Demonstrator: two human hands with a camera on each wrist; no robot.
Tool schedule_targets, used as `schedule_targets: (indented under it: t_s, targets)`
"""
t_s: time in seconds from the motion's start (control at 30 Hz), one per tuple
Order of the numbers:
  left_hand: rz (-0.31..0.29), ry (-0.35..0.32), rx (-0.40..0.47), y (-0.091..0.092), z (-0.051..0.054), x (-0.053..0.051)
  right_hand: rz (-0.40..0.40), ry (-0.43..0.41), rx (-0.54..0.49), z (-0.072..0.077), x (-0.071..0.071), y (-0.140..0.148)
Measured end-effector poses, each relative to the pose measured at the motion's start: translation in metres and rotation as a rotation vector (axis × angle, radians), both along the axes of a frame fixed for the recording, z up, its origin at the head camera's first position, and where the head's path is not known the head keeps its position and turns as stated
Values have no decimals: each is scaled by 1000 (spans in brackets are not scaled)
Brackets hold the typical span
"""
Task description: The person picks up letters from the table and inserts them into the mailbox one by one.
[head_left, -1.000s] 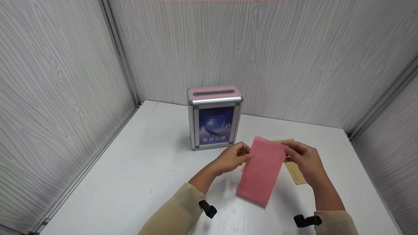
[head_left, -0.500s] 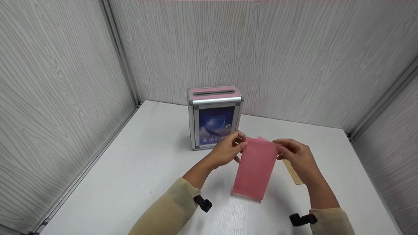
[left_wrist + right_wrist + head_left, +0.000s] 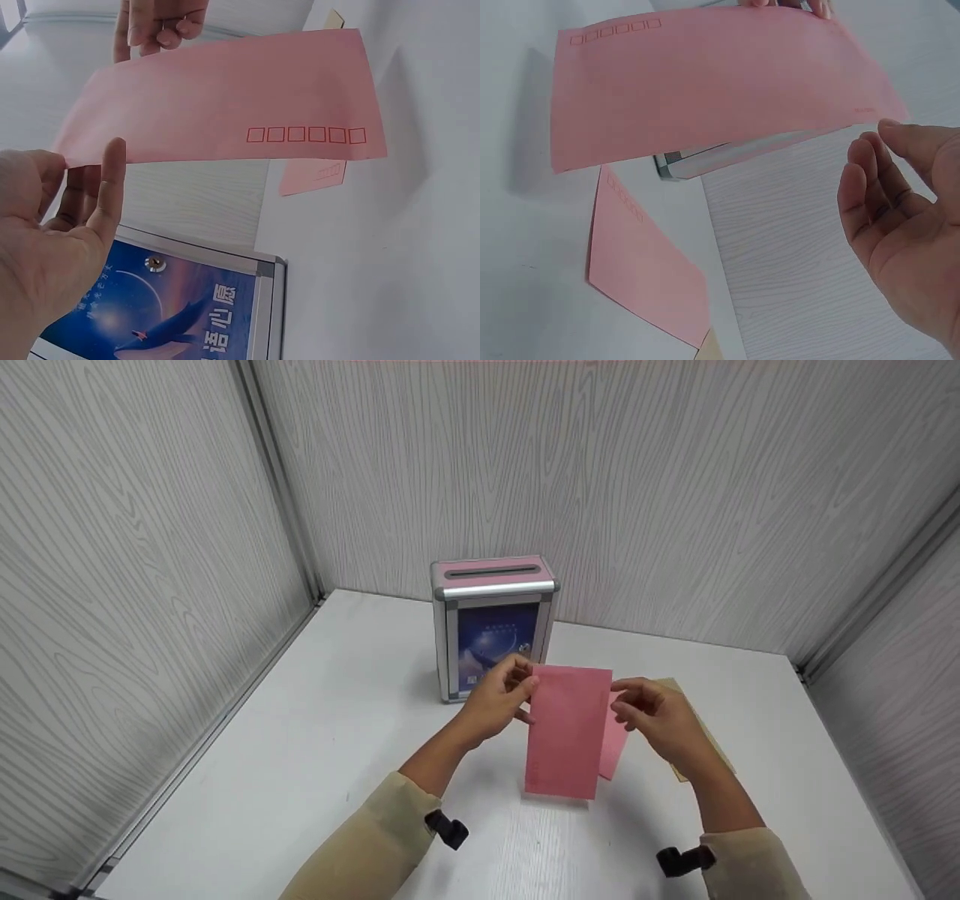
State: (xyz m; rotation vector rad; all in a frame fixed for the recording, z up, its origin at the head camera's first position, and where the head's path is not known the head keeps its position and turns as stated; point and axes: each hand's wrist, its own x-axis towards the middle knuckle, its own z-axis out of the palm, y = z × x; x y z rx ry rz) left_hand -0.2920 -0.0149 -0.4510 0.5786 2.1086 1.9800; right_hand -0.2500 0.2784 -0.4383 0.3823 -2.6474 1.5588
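A pink envelope [image 3: 568, 731] is held up over the table, its long side roughly vertical in the head view. My left hand [image 3: 496, 697] pinches it near its upper left corner, thumb on the near face. Beside its upper right edge is my right hand [image 3: 660, 718], fingers loosely bent and gripping nothing; whether a fingertip touches the paper is hard to tell. A row of red printed boxes runs along one end in the left wrist view of the envelope [image 3: 225, 105]. Behind it, a second pink envelope [image 3: 649, 262] lies on the table.
A silver-framed box [image 3: 495, 577] with a slotted pink top and a blue whale picture stands behind my left hand. A tan envelope [image 3: 679, 686] lies partly under my right hand. Pale wood-grain panels [image 3: 645, 495] enclose the white table [image 3: 315, 720].
Both hands have moved left with the pink envelope, which has turned more upright. The right fingers have come off its edge. More of the lower pink envelope and the tan one shows.
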Motion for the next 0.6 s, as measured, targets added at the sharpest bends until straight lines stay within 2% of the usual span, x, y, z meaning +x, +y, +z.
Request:
schedule_targets:
  t_s: [0.17, 0.33, 0.6]
  targets:
    - [6, 10, -4, -6, 0, 4, 19, -36, 31, -3, -4, -9]
    - [-2, 38, -32, -10, 2, 9, 69, -59, -14, -6, -7, -15]
    - [-2, 134, -115, -17, 9, 13, 113, -74, -79, -2, -7, -24]
